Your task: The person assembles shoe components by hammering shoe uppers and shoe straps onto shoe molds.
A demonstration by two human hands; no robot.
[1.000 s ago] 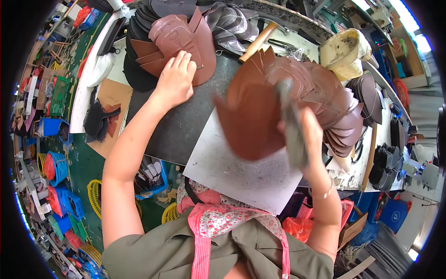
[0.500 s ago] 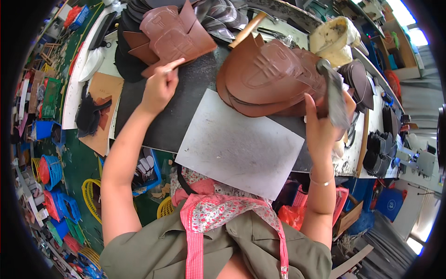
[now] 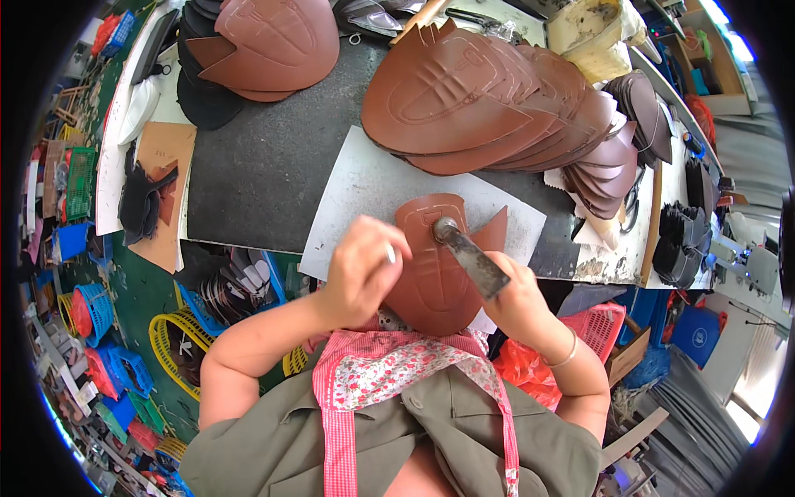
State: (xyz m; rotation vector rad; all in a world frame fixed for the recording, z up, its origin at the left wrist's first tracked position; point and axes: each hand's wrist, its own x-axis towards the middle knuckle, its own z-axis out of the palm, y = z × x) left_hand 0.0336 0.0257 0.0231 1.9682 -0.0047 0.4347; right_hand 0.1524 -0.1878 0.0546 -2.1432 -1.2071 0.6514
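Note:
A brown leather shoe-upper piece (image 3: pixel 426 286) with pressed lines lies on the pale grey board (image 3: pixel 517 217) in front of me, its lower end reaching past the board's near edge toward my apron. My right hand (image 3: pixel 522 302) is closed round a hammer (image 3: pixel 476 261), whose round face hangs over the upper part of the piece. The long, flat end of its head points back toward my wrist; the handle is mostly hidden. At the piece's left edge is my left hand (image 3: pixel 360 269), fingers curled. What they hold, if anything, is hidden.
Overlapping brown leather pieces (image 3: pixel 447 91) fan out beyond the board. Another brown stack (image 3: pixel 277 41) sits at the far left over black pieces. A stained cream container (image 3: pixel 592 37) stands far right. A brown card (image 3: pixel 161 199) carries scraps. Baskets (image 3: pixel 178 340) line the floor at left.
Both hands have come back toward me from the stacks. A brown leather piece now lies on the board, and the hammer has moved left and nearer, over it.

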